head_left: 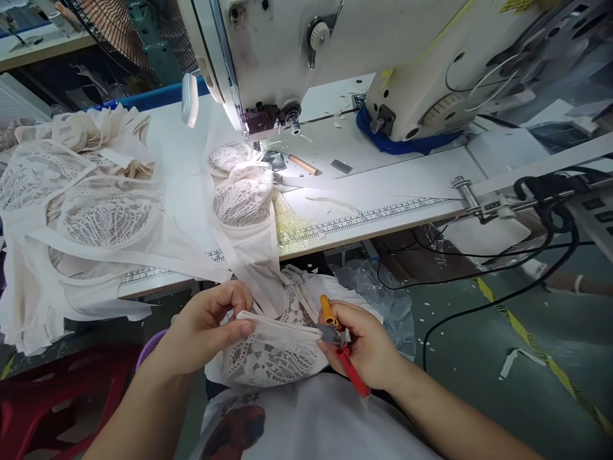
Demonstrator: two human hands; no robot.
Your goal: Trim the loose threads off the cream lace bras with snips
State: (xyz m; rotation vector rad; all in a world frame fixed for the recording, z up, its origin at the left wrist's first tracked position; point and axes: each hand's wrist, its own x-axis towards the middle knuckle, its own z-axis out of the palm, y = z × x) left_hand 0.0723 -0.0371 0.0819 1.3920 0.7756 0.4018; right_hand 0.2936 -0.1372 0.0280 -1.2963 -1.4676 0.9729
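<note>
A white lace bra [272, 361] lies over the person's lap, just off the worktop's front edge. Its net-like floral lace sits below a smooth, folded fabric band, whose long axis runs from hand to hand. The left hand [215, 326] pinches the band's left end between thumb and forefinger. The right hand [368, 345] grasps thread snips [345, 363] with orange and red handles, their grey blades pointing left at the band's right end. A printed measuring scale [373, 217] follows the front edge of the worktop [182, 153], its numerals too small to read surely. Characters on the white shirt [306, 415] are too skewed to read. Lace bras [105, 220] heap over the worktop's left end.
</note>
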